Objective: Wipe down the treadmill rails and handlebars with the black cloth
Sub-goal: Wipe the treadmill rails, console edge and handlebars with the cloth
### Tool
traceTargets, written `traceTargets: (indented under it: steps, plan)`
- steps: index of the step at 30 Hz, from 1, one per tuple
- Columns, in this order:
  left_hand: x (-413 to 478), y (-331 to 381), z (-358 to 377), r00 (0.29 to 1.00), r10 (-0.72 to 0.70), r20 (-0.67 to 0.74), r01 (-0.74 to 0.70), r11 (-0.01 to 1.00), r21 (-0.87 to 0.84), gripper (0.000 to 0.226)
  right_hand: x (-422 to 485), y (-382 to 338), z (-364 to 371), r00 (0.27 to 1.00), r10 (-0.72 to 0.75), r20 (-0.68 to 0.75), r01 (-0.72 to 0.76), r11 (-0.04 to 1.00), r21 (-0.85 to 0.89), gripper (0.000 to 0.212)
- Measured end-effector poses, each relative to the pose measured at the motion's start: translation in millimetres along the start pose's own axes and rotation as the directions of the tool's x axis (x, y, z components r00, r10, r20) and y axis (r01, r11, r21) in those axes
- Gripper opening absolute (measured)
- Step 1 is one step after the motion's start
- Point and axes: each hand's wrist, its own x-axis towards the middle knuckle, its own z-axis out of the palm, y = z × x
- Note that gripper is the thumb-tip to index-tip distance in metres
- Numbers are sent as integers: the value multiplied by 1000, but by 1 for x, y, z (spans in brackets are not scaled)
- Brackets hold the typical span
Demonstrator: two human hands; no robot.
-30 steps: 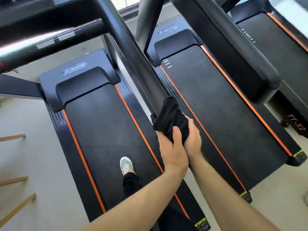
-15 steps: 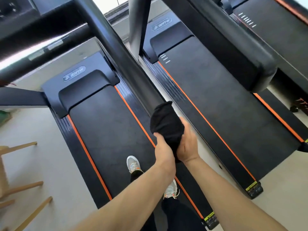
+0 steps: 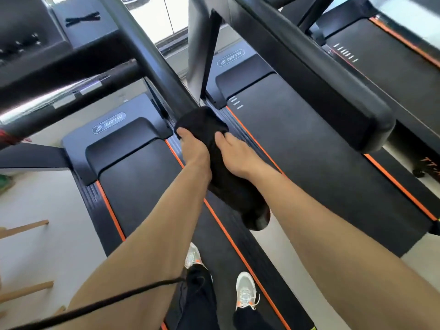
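The black cloth (image 3: 204, 125) is wrapped around the right handrail (image 3: 152, 60) of the treadmill I stand on, some way up from the rail's rounded end (image 3: 256, 217). My left hand (image 3: 194, 151) grips the cloth from the left side. My right hand (image 3: 235, 156) grips it from the right. Both hands close around the rail with the cloth under the fingers. The rail runs diagonally up to the console at the top left. The handlebar crossbar (image 3: 71, 91) with metal sensor plates lies at the left.
My feet in white shoes (image 3: 245, 291) stand on the belt (image 3: 147, 201). A second treadmill (image 3: 309, 148) with its own padded handrail (image 3: 333, 86) lies close on the right. Wooden bars (image 3: 23, 227) stick out at the left over the pale floor. A black cord (image 3: 95, 306) crosses my left forearm.
Both hands have slid the cloth up the handrail from its rounded end toward the console. The bare end of the rail now shows below my wrists.
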Motion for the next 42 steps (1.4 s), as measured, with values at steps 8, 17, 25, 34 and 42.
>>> traceTargets:
  steps: [8, 17, 25, 34, 42]
  plan:
    - [-20, 3, -12, 979, 189, 71, -202, 916, 348, 56, 13, -29, -9, 999, 40, 17, -43, 972, 229, 47]
    - [-123, -69, -72, 931, 249, 267, -362, 534, 764, 39, -163, 65, -2, 968, 225, -110, -224, 974, 21, 32]
    - [-193, -50, -163, 795, 326, 512, -531, 781, 328, 14, -266, 7, 13, 926, 186, -328, -144, 978, 148, 29]
    - [-236, -41, -298, 804, 358, 475, -542, 769, 337, 16, -298, -95, 58, 985, -174, 13, 174, 978, -117, 7]
    - [-252, -94, -458, 952, 305, 4, -279, 867, 413, 29, -323, -177, 186, 766, -262, 587, 452, 869, -203, 25]
